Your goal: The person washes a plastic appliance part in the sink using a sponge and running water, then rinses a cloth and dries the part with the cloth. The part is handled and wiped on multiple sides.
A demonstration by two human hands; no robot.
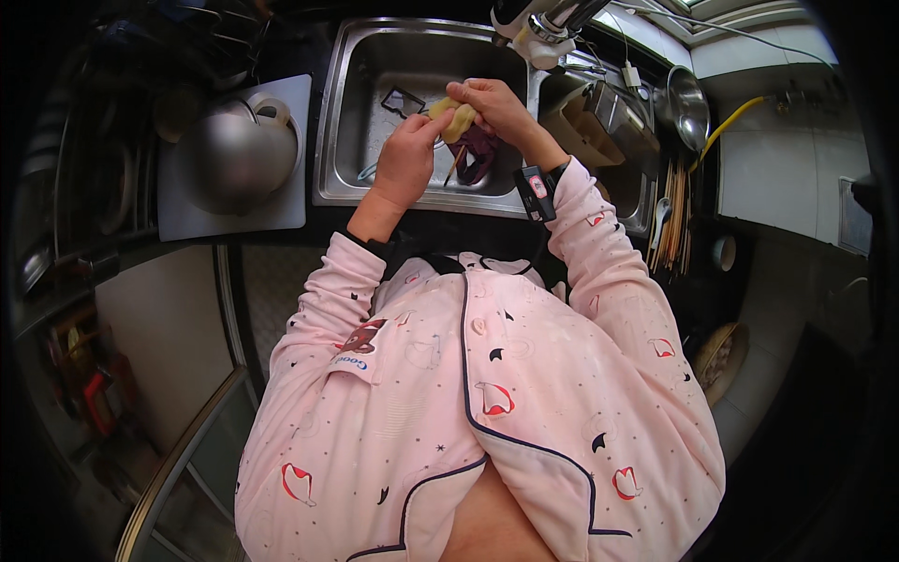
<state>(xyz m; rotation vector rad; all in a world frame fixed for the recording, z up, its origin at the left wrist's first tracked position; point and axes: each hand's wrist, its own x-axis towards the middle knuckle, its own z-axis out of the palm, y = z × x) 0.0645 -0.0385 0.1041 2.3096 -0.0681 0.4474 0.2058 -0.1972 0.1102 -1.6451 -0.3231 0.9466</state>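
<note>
Over the left basin of a stainless-steel double sink (414, 200), my left hand (407, 158) and my right hand (502, 112) both grip a pale yellow lumpy piece (460, 123). Whether it is food or a soft cloth or sponge cannot be told. Beneath my hands, a dark purple crumpled thing (477, 165), perhaps cloth, lies on the basin floor. A thin brown stick (455, 166) slants beside it. Farther back in the basin is a small dark-framed object (402, 100), partly hidden by my left hand. A light blue curved piece (366, 171) rests near the basin's left side.
A faucet (544, 42) overhangs the back right. Boxy containers (597, 123) stand in the right basin. Beyond them are a metal bowl (688, 105), several chopsticks (676, 218) and a white spoon (661, 214). On the left, a large round metal vessel (235, 165) sits on a white board (284, 218).
</note>
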